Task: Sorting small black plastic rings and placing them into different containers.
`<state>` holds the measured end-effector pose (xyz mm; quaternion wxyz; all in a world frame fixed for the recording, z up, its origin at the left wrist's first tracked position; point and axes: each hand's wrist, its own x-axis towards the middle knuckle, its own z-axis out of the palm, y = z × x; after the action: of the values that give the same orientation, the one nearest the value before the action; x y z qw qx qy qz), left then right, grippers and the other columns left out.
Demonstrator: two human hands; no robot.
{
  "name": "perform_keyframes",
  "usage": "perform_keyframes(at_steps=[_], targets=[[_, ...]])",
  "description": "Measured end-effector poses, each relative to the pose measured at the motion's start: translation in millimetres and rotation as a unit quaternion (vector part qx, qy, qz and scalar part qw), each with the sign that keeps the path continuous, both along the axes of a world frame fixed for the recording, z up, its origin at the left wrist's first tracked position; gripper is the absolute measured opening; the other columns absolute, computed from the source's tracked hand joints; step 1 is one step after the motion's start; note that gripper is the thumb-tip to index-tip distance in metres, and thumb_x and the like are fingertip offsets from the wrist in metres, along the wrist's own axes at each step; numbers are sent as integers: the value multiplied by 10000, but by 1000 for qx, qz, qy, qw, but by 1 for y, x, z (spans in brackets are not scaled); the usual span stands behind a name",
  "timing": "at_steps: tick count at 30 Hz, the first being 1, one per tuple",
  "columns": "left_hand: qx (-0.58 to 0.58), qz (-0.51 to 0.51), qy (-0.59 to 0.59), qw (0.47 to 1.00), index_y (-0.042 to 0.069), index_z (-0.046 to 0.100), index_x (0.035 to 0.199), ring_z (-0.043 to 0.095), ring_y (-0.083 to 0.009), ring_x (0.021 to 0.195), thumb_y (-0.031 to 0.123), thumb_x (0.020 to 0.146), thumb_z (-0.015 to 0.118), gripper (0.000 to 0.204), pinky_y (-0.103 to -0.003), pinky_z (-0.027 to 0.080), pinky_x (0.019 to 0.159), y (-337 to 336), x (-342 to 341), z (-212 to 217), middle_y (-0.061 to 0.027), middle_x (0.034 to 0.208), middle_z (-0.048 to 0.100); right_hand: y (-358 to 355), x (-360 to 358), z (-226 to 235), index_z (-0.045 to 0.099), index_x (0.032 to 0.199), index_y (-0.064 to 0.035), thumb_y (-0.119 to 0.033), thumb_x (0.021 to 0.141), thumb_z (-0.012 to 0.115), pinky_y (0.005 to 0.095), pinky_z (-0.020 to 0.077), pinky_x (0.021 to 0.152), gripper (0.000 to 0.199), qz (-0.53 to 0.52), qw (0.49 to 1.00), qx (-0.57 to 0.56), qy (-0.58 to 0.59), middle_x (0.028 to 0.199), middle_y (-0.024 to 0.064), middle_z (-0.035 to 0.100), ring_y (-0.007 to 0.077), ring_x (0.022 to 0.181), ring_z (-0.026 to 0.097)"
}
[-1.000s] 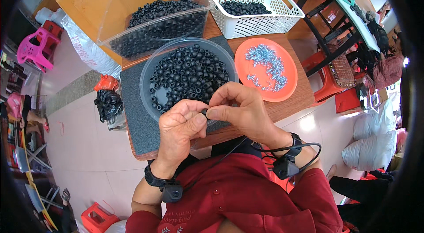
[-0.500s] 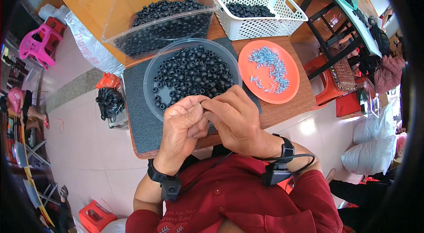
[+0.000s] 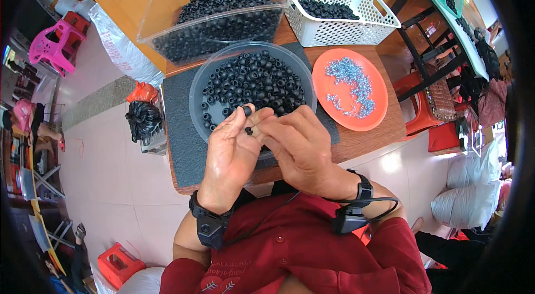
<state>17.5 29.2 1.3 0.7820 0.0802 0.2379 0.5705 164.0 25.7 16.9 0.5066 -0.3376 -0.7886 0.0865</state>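
Note:
Over the near rim of a round clear tub (image 3: pixel 196 117), both my hands are close together. My left hand (image 3: pixel 229 152), palm turned up, pinches a small hollow black plastic cap (image 3: pixel 247 111) at its fingertips. My right hand (image 3: pixel 304 146) reaches in from the right with thumb and fingers pressed together beside the left fingers. A smaller black piece (image 3: pixel 248 131) shows between the two hands; which hand bears it is unclear. Many similar black caps (image 3: pixel 251 79) fill the tub. To its right, an orange plate (image 3: pixel 334 116) carries small shiny silver-blue metal pieces (image 3: pixel 356 85).
Behind the tub stand a clear rectangular bin (image 3: pixel 161 15) and a white perforated basket (image 3: pixel 334 32), both with black parts. A dark grey mat (image 3: pixel 184 149) lies under the tub on the wooden table (image 3: pixel 362 141). A black bag (image 3: pixel 144 121) hangs at the left edge.
My hands have parted slightly, and the left palm has turned up. The black cap and the smaller black piece now show at the fingertips. The whole view has shifted a little.

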Motion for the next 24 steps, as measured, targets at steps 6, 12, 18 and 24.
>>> perform_keyframes(at_steps=[6,12,18,24], targets=[[29,-5,-10,1000,37,537,1032,555,-310,1115,238,981,477,216,-408,419,993,-3,6,9,-203,1093,616,4,-15,-10,627,889,-8,2,708,689,356,429,596,191,-24,999,-17,-23,811,103,600,271,676,515],[74,3,6,997,53,499,1057,526,-274,1133,248,996,437,214,-385,405,1000,-4,12,12,-207,1170,580,11,-22,-20,602,876,5,-35,672,628,375,429,624,210,-64,997,21,-26,773,121,541,293,715,526],[90,13,-2,996,56,493,1060,520,-256,1138,254,997,438,215,-372,404,992,-6,11,12,-203,1185,571,6,-20,-13,596,847,-7,27,679,669,380,446,613,187,-23,999,-12,22,781,126,566,307,713,542],[105,23,53,993,53,485,1081,514,-249,1156,258,996,439,226,-360,403,996,-9,11,24,-205,1197,565,4,-18,0,589,859,-24,35,680,671,373,453,631,206,13,998,-59,12,802,117,566,306,742,542]])
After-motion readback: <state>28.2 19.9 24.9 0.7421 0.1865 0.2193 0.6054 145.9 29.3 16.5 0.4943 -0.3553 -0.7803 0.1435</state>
